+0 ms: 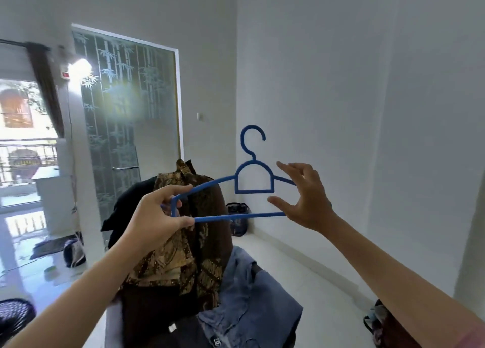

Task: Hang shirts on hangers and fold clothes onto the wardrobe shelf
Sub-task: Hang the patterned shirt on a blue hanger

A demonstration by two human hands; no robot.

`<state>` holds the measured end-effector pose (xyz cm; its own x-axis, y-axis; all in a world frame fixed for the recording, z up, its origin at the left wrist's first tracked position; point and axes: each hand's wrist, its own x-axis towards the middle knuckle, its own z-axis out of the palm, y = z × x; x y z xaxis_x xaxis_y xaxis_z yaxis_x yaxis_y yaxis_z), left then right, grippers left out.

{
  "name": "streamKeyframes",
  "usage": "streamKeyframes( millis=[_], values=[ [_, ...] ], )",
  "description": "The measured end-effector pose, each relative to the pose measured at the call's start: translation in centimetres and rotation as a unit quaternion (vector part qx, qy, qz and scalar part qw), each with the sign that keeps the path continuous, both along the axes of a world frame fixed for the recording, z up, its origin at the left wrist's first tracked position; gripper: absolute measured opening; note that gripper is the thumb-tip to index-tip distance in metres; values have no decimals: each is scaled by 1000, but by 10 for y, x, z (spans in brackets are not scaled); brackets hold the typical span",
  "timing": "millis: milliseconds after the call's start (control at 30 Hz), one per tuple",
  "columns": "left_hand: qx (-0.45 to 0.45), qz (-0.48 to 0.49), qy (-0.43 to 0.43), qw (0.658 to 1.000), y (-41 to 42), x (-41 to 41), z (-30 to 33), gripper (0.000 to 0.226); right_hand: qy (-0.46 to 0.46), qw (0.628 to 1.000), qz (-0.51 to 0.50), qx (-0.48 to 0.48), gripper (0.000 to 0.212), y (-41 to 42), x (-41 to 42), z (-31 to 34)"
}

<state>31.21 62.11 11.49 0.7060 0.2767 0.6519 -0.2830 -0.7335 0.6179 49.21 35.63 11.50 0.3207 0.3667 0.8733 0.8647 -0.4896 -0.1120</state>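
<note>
Above clothes pile: blue hanger (254, 179) held in air, hook up, level. Left hand (154, 216) pinches left shoulder bend, closed around it, carries weight. Right hand (305, 198) at right end, fingers spread, thumb under bottom bar, steadying only, grip loose. Batik shirt (189, 242) just below on pile, denim shirt (244, 295) beside it. Likely lining hanger up for batik collar.
</note>
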Motion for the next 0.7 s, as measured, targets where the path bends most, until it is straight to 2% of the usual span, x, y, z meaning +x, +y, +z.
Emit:
streamKeyframes(
  millis=[100,233,433,700],
  values=[
    [0,23,9,1000,18,27,0,57,47,996,33,-62,89,10,49,-7],
    [-1,48,15,999,33,64,4,55,75,988,86,-102,94,27,112,-17],
    [-4,101,25,995,49,112,-5,57,86,980,133,-119,97,48,184,-29],
    [-6,134,51,990,86,164,-36,61,77,977,143,-137,94,85,235,-57]
  ],
)
